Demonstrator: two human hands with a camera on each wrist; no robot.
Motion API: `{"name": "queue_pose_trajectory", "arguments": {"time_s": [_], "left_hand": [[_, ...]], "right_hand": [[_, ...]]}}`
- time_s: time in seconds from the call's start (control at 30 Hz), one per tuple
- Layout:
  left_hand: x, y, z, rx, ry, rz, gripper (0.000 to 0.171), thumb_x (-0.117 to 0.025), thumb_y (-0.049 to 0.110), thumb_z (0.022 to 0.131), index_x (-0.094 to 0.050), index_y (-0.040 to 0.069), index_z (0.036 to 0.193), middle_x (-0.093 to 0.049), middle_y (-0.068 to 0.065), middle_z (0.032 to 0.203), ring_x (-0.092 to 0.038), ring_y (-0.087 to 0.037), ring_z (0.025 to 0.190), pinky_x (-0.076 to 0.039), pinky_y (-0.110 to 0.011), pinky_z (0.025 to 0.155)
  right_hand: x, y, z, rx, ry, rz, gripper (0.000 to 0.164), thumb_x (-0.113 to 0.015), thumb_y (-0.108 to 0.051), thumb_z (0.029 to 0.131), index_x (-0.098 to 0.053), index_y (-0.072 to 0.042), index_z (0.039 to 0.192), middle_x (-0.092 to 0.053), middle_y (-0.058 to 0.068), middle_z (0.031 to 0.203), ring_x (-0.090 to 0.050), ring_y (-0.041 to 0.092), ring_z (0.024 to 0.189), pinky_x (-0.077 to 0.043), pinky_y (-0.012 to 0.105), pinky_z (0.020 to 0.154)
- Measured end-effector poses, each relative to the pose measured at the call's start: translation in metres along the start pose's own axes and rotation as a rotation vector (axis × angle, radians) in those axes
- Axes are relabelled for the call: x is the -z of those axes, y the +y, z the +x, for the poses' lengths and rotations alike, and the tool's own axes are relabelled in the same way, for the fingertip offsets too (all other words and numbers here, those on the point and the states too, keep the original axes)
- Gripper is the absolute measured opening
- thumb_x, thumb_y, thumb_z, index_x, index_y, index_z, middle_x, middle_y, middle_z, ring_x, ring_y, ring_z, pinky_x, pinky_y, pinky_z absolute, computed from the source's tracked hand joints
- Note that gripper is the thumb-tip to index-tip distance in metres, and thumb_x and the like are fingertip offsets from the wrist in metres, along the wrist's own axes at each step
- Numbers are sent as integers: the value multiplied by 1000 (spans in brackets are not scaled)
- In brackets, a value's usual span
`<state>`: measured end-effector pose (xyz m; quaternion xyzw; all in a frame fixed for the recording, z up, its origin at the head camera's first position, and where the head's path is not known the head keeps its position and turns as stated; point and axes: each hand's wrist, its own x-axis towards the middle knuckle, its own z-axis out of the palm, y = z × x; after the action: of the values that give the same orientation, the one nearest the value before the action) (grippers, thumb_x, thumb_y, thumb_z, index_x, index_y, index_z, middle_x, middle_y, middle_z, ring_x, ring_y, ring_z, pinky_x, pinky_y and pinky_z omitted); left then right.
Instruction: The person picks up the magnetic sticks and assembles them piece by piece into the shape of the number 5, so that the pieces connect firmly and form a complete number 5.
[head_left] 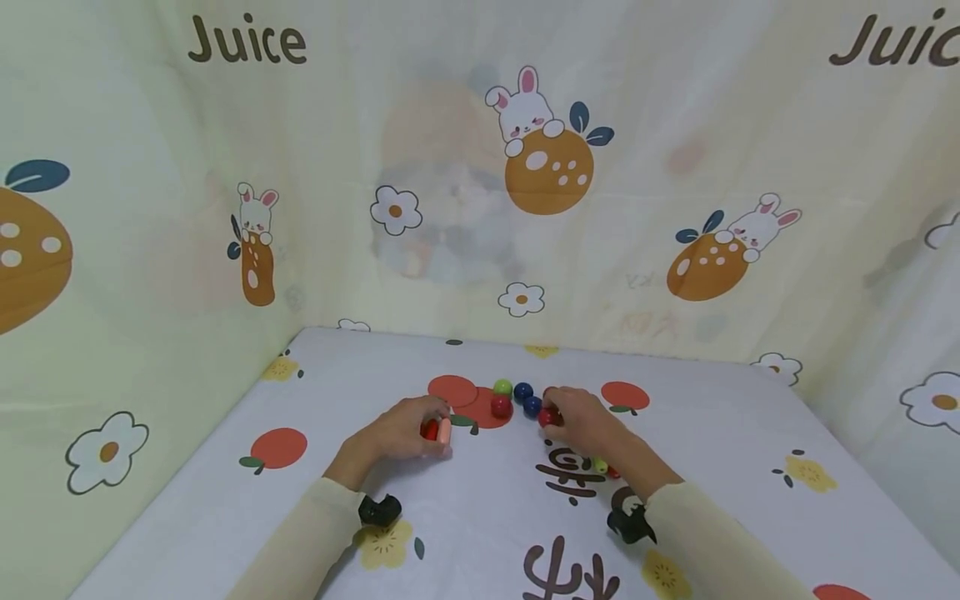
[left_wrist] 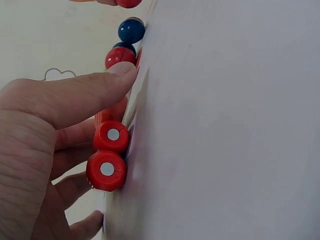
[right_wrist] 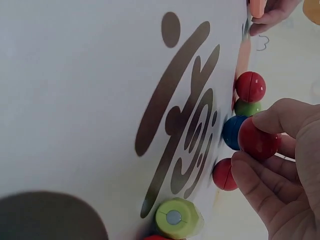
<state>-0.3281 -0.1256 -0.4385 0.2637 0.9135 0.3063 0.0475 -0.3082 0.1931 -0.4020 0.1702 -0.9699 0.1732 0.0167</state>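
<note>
My left hand (head_left: 405, 429) is curled around a red magnetic stick (head_left: 430, 429) and a salmon one (head_left: 444, 432) lying side by side. In the left wrist view, two red stick ends (left_wrist: 107, 169) with silver discs face the camera, the thumb (left_wrist: 95, 95) above and the other fingers behind them. My right hand (head_left: 581, 421) pinches a red ball (right_wrist: 259, 139) between thumb and fingertips, close by a blue ball (right_wrist: 233, 132). Another red ball (right_wrist: 225, 175) sits just beside its fingers. Left of that hand are a green ball (head_left: 502, 387), a red ball (head_left: 501, 407) and two blue balls (head_left: 523, 392).
A green stick (right_wrist: 176, 218) with a silver end disc lies under the right forearm, next to a red one (head_left: 613, 472). The white tablecloth (head_left: 480, 517) bears printed fruit and lettering. A printed curtain (head_left: 450, 167) hangs behind the table.
</note>
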Motion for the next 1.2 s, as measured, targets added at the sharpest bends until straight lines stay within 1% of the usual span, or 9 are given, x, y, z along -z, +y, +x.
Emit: {"name": "queue_pose_trajectory", "arguments": {"time_s": [0.1, 0.2, 0.37, 0.63, 0.77, 0.87, 1.03, 1.2], "left_hand": [[0, 0, -1, 3, 1, 1, 54, -86, 27, 80, -63, 13, 128, -65, -1, 125, -56, -19, 114, -46, -48, 104], [0, 1, -2, 3, 3, 6, 54, -86, 28, 80, -64, 13, 127, -65, -1, 123, -56, -20, 114, -46, -49, 103], [-1, 1, -2, 1, 6, 9, 52, -86, 28, 80, -64, 14, 125, -65, 0, 121, -55, -19, 113, -46, -49, 103], [-2, 0, 0, -4, 15, 14, 49, -86, 28, 80, -65, 15, 123, -65, 0, 121, -56, -19, 113, -46, -49, 104], [-1, 2, 0, 4, 21, 20, 48, -87, 28, 80, -67, 15, 122, -64, 0, 124, -55, -20, 116, -46, -49, 105], [-1, 3, -1, 10, 21, 24, 49, -87, 28, 80, -67, 15, 123, -64, -1, 128, -54, -22, 120, -46, -50, 106], [-1, 3, -1, 5, 20, 20, 50, -86, 28, 80, -67, 14, 124, -63, -3, 131, -55, -24, 123, -45, -51, 107], [-1, 3, -1, -7, 20, 23, 49, -86, 27, 80, -67, 14, 124, -64, -3, 128, -56, -22, 119, -46, -50, 105]], "right_hand": [[0, 0, -3, 4, -9, -16, 37, -81, -18, 86, -69, -6, 119, -65, 4, 100, -57, 19, 92, -57, 31, 76], [1, 0, -6, 25, -20, -28, 38, -82, -18, 86, -72, -8, 121, -67, 4, 103, -57, 20, 95, -58, 32, 77], [0, -1, -12, 48, -37, -5, 34, -83, -17, 84, -74, -8, 116, -66, 1, 95, -56, 18, 89, -57, 29, 72], [0, -9, -21, 0, -77, 72, 34, -84, -16, 83, -74, -8, 115, -64, -3, 87, -57, 17, 85, -56, 27, 69], [-1, -11, -24, 18, -78, 57, 31, -84, -17, 83, -75, -9, 111, -64, -5, 86, -56, 15, 83, -56, 27, 70], [-2, -12, -26, 36, -95, 41, 26, -84, -18, 84, -76, -10, 107, -64, -6, 84, -56, 15, 82, -55, 27, 71], [-4, -14, -28, 13, -139, 53, 23, -82, -18, 85, -76, -11, 106, -64, -6, 82, -56, 15, 81, -55, 28, 71], [-4, -15, -30, 4, -155, 62, 23, -84, -18, 84, -76, -11, 105, -64, -5, 83, -56, 15, 81, -55, 29, 71]]}}
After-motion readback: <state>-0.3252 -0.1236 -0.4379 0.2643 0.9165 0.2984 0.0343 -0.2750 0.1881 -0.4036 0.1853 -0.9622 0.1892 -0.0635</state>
